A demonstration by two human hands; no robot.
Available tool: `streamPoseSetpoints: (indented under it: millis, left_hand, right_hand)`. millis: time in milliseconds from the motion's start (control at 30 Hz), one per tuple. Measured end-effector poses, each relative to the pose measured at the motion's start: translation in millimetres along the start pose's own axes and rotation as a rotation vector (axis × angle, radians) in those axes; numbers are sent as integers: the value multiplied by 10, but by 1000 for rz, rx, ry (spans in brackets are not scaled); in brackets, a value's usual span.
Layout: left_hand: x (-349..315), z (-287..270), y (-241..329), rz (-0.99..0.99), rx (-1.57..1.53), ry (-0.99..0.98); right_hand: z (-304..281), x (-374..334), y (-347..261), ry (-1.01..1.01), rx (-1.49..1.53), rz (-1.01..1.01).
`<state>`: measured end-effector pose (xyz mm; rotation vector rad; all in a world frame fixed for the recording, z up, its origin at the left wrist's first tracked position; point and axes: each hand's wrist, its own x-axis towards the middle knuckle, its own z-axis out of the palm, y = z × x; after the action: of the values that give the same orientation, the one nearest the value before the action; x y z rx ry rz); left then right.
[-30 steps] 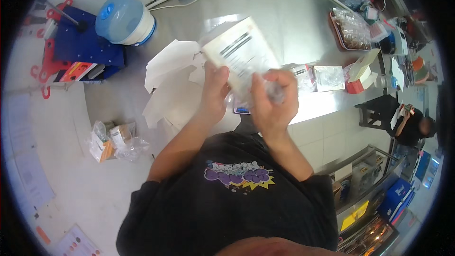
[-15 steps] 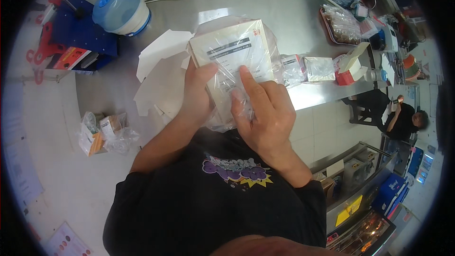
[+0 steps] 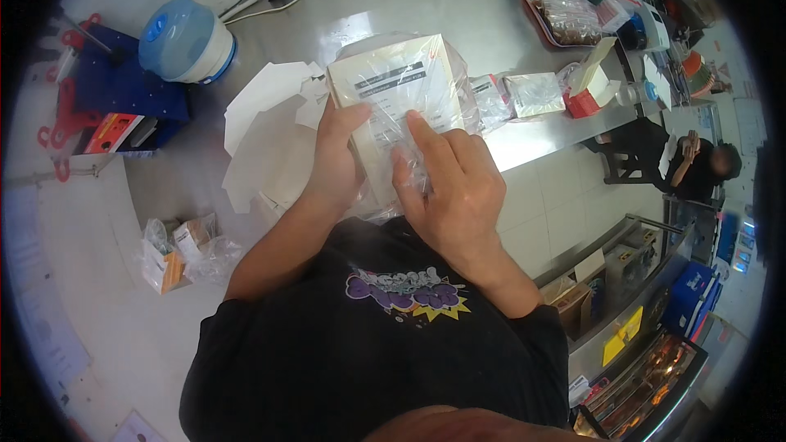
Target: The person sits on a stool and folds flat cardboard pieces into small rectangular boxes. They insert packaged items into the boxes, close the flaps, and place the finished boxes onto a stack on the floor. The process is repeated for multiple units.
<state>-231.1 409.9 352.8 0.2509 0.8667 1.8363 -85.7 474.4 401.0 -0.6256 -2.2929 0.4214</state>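
Observation:
A white box inside a clear plastic bag is held up in front of my chest, over the near edge of the steel table. My left hand grips its left side, with the thumb lying on the front face. On that face are dark printed bands. My right hand touches the wrapped front with its index finger stretched out; thumb and index stand apart, and the other fingers are bent. White cardboard pieces, partly hidden by my left arm, lie on the table beside the box.
A tub with a blue lid stands far left near a blue stand. To the right are wrapped boxes, an open red-and-white box and a tray of packets. Bagged boxes sit lower left. A person sits far right.
The view has shifted slightly, so the table things sit further left. Both hands keep their places on the wrapped box. The seated person's hands have moved.

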Motion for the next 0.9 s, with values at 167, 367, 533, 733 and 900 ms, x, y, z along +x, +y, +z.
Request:
streamPoseSetpoints:
  millis: [167, 367, 533, 733, 900]
  left_hand:
    - [53, 19, 14, 24, 42, -1]
    - [395, 89, 299, 10, -95, 1]
    - [833, -181, 471, 83, -75, -12]
    - [1612, 138, 1415, 299, -40, -218]
    - [2539, 554, 2513, 531, -180, -331]
  right_hand:
    - [-16, 31, 56, -25, -15, 11]
    - [68, 757, 277, -21, 103, -65]
    - [100, 2131, 516, -68, 191, 37]
    - [116, 4035, 45, 1, 258, -168]
    - [510, 5154, -125, 52, 342, -271]
